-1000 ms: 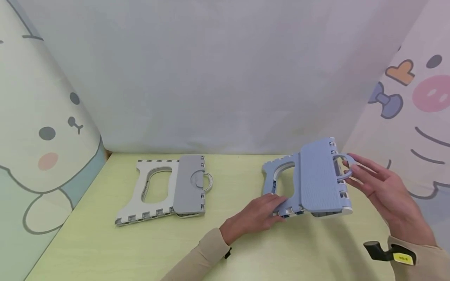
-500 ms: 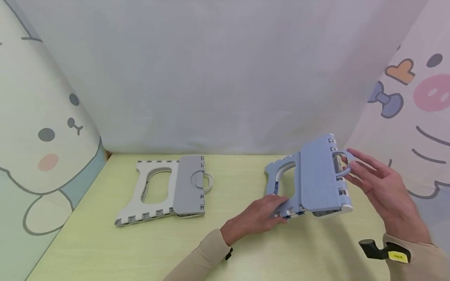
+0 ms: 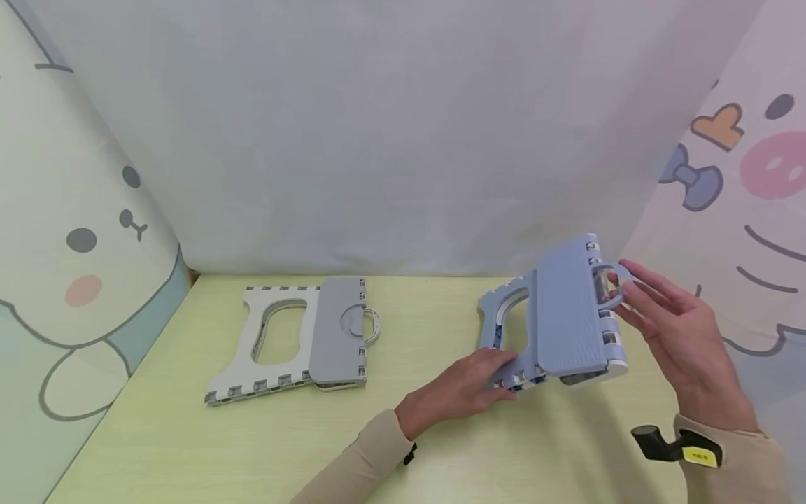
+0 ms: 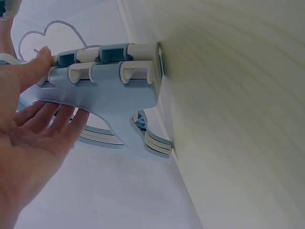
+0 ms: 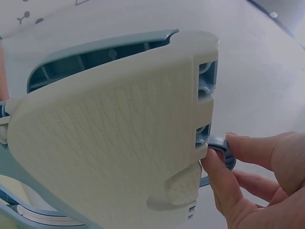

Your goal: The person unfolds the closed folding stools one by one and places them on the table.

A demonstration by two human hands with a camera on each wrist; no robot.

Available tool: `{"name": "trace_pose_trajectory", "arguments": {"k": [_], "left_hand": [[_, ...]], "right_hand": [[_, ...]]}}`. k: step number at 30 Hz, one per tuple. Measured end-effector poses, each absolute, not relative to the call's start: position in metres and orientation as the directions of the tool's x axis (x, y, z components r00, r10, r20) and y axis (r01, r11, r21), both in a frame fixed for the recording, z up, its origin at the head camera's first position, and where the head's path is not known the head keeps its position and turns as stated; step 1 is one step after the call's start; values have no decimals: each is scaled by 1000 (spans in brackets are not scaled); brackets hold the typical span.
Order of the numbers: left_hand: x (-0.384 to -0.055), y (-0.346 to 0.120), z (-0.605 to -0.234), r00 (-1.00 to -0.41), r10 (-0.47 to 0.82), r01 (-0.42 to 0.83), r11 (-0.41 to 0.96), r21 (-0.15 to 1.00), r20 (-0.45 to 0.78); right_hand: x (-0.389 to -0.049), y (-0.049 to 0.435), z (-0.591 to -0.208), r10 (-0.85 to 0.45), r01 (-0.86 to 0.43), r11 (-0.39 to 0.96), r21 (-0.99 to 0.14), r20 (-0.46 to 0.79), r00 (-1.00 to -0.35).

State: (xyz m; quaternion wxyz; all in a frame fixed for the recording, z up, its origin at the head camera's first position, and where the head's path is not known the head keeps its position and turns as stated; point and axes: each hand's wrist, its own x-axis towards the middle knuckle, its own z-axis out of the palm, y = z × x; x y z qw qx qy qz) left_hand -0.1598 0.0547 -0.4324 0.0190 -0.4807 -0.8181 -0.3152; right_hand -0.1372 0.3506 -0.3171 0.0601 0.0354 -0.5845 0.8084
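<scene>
A folded blue step stool [image 3: 567, 315] is held tilted over the right side of the table, its handle end raised. My left hand [image 3: 462, 387] grips the leg frame at its near edge; in the left wrist view the thumb [image 4: 38, 64] lies on top and the fingers reach through the opening. With thumb and fingers, my right hand [image 3: 686, 343] pinches the loop handle [image 3: 617, 285] at the stool's right end. The right wrist view shows the stool's cream underside panel [image 5: 109, 129] and the pinched handle [image 5: 224, 149].
A folded grey and white step stool [image 3: 340, 332] lies flat on the left of the pale green table [image 3: 252, 448]. Behind the table hangs a plain whitish curtain [image 3: 403, 140]. Cartoon-printed sheets stand at the left [image 3: 75, 175] and right.
The stool's handle end has risen a little and tilted more, with the right hand moving up and slightly left along with it. The left hand has barely moved.
</scene>
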Motion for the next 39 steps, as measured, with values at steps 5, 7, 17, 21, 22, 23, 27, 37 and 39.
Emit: {"name": "trace_pose_trajectory", "arguments": {"k": [5, 7, 17, 21, 22, 23, 27, 37, 39], "left_hand": [[-160, 55, -431, -517, 782, 804, 304, 511, 348], [-160, 55, -432, -519, 783, 802, 305, 514, 344], [-160, 57, -432, -515, 787, 790, 283, 544, 339], [-160, 57, -433, -515, 788, 785, 275, 556, 337], [-160, 57, -433, -516, 788, 782, 274, 560, 335], [-160, 57, -433, -518, 788, 779, 273, 565, 333], [-160, 58, -435, -521, 790, 771, 272, 576, 324], [-160, 57, -433, -519, 794, 763, 264, 590, 317], [-160, 57, -433, -518, 796, 761, 260, 594, 315]], "right_hand": [[-139, 347, -315, 76, -144, -337, -931, 125, -989], [-139, 345, -314, 82, -146, -349, -926, 125, -989], [-138, 337, -308, 129, -184, -318, -930, 150, -980], [-138, 335, -306, 126, -193, -302, -934, 162, -979], [-139, 335, -305, 126, -190, -296, -936, 159, -979], [-139, 334, -305, 125, -188, -295, -937, 157, -980], [-139, 332, -303, 129, -189, -268, -945, 159, -979], [-139, 322, -297, 154, -213, -195, -957, 185, -971], [-139, 320, -297, 169, -223, -174, -959, 194, -966]]}}
